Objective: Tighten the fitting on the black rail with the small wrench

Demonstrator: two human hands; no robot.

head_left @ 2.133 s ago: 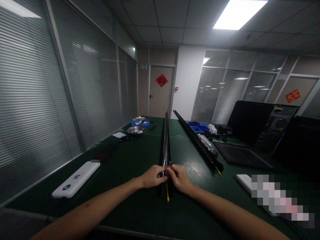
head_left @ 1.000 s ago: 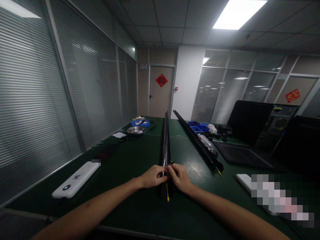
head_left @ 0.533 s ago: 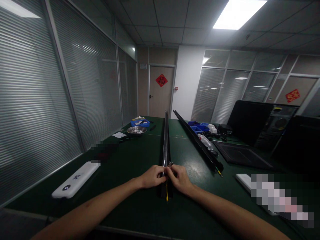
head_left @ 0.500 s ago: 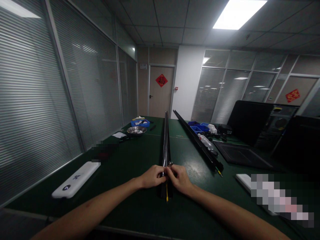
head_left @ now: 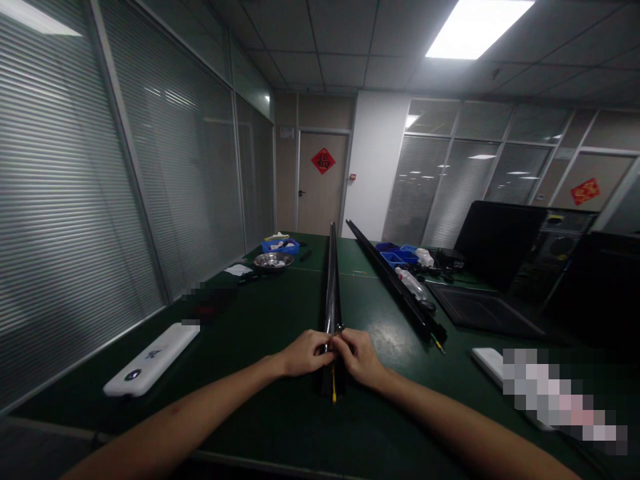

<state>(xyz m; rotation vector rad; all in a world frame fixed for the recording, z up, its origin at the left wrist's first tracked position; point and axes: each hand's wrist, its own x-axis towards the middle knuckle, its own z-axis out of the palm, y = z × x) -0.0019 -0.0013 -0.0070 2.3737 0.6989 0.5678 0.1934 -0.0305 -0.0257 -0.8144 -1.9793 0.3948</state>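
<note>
A long black rail point(head_left: 332, 287) lies lengthwise on the green table, pointing away from me. Near its close end, my left hand point(head_left: 307, 351) has its thumb and fingers closed on the rail. My right hand point(head_left: 361, 357) meets it from the other side, fingertips pinched together. A small shiny metal part point(head_left: 341, 328) pokes out just above the right fingers; the rest of it is hidden by them. Below both hands, a short yellow wire point(head_left: 335, 393) sticks out of the rail's near end.
A second black rail point(head_left: 395, 280) with a yellow-green wire point(head_left: 439, 343) lies to the right. White power banks point(head_left: 150, 360) sit at left and right. Farther back are a metal bowl point(head_left: 273, 261), blue trays point(head_left: 393, 259), a plastic bottle point(head_left: 412, 284) and a dark flat panel point(head_left: 485, 310).
Almost nothing differs. Both hands stay at the same place on the rail, with only a very slight shift of the fingers.
</note>
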